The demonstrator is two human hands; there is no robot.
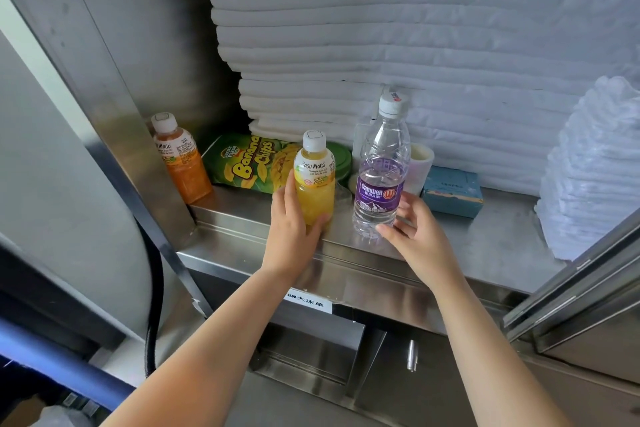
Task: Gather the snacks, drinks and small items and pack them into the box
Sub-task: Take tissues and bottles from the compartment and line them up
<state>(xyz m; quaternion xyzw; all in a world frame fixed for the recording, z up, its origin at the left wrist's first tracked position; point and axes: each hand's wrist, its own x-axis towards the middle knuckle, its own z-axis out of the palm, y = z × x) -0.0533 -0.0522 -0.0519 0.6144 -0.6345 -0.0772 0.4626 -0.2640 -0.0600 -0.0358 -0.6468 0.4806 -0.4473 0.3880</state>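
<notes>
Steel shelf (pixel 485 239), front edge: my left hand (pixel 294 222) grips the yellow juice bottle (pixel 314 180), fingers wrapped round it. My right hand (pixel 415 229) curls round the base of the water bottle (pixel 381 170). Back-left corner: orange juice bottle (pixel 180 163), with the banana chips bag (pixel 246 163) beside it.

Linen storeroom, housekeeping sort: stainless steel cabinet (pixel 485 236), tall stack of folded white sheets (pixel 381 28), bedsheet label (pixel 309 302) on shelf edge.
</notes>
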